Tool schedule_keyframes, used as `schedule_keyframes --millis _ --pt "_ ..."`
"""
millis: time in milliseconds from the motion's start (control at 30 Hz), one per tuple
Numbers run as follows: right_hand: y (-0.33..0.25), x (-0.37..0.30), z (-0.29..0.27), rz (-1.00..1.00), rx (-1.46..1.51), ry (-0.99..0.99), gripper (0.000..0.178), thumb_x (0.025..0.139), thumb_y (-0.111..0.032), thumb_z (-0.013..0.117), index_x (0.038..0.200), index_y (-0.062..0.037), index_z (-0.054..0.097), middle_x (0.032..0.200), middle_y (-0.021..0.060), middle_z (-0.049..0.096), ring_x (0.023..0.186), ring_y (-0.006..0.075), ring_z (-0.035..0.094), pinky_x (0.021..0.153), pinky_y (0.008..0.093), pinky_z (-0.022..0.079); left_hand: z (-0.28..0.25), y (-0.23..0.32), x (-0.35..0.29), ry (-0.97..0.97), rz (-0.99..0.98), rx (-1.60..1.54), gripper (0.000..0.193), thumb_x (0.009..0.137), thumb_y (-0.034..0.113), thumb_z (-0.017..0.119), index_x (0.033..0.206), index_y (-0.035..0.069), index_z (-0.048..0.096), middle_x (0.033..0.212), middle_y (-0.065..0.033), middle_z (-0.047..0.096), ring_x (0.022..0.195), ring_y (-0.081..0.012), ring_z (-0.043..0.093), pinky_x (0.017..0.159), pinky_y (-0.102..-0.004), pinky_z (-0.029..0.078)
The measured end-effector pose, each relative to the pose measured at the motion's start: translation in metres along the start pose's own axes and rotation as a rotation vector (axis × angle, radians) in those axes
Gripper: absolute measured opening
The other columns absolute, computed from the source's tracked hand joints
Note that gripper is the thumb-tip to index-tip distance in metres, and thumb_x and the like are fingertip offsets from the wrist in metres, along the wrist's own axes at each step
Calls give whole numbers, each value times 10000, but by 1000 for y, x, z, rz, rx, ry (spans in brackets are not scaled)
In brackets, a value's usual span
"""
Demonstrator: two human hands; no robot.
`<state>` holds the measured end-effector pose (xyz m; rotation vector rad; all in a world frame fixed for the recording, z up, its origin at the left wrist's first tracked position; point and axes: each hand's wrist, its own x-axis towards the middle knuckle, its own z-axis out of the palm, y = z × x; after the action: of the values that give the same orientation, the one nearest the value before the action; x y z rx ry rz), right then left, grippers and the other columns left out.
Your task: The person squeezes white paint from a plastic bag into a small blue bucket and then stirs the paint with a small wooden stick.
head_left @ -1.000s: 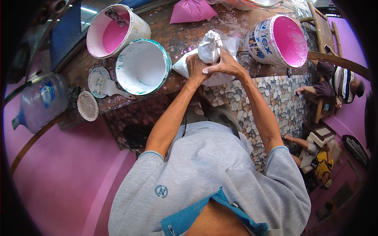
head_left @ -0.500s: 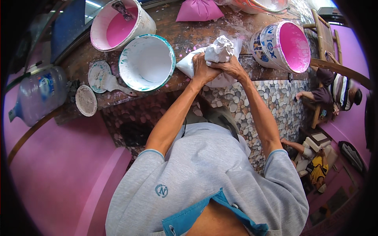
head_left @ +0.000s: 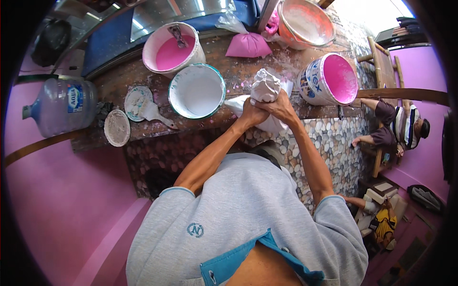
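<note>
A white plastic bag is gripped at its neck by both my hands, at the table's near edge. My left hand is closed around it on the left, and my right hand wraps it on the right, the two touching. Above my fingers bulges a crumpled white top; whether it is gathered plastic or paste I cannot tell. White plastic also spreads on the table beside my left hand. To the left stands a white bucket with a green rim, its inside coated white.
Pink paint fills a bucket with a brush; another pink-lined bucket stands right. Behind are a tied pink bag and an orange bucket. A scraper, a small bowl and a water jug are left. Two people sit at right.
The view has tilted up, so the table's things sit lower and more of its far side shows. Both my hands still grip the bag's neck, now a little lower in the picture.
</note>
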<state>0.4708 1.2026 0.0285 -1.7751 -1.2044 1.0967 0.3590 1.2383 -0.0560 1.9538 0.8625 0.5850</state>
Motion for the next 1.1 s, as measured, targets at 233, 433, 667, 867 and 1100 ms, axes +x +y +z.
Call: schedule_keyframes --millis 233,433,667,867,1100 --pt "-78 -15 -11 -138 21 -38 552 602 -229 809 1038 20 580 943 89 638 848 172 588 802 325 475 -71 68 -16 -359 -118 -473 274 927 160 460 1132 -10 528 1126 -157 553 1049 -248 534 879 -352 434" --pt "-94 -23 2 20 -159 10 533 602 -199 801 1034 22 580 946 98 639 837 173 589 792 318 477 -67 41 -24 -289 585 -225 281 932 118 435 1160 -5 544 1122 -162 567 1069 -261 541 907 -365 433" --pt "-113 -17 30 47 -337 36 472 586 -228 777 928 49 605 835 138 644 754 195 605 737 333 488 -85 56 -35 -423 184 -238 316 874 32 434 1169 -4 541 1156 -181 552 1102 -268 529 925 -367 418" --pt "-135 -10 52 179 -519 -92 471 576 -267 769 863 76 624 807 193 646 720 254 627 709 374 497 -101 61 -52 -394 -112 -482 301 914 112 431 1178 5 527 1151 -149 555 1072 -219 539 910 -338 424" --pt "-135 2 75 111 -591 -169 466 595 -287 744 855 78 614 839 242 643 785 317 643 725 378 492 -109 48 -58 -381 -440 -943 325 922 265 466 1136 27 522 1061 -73 580 967 -121 555 798 -285 466"
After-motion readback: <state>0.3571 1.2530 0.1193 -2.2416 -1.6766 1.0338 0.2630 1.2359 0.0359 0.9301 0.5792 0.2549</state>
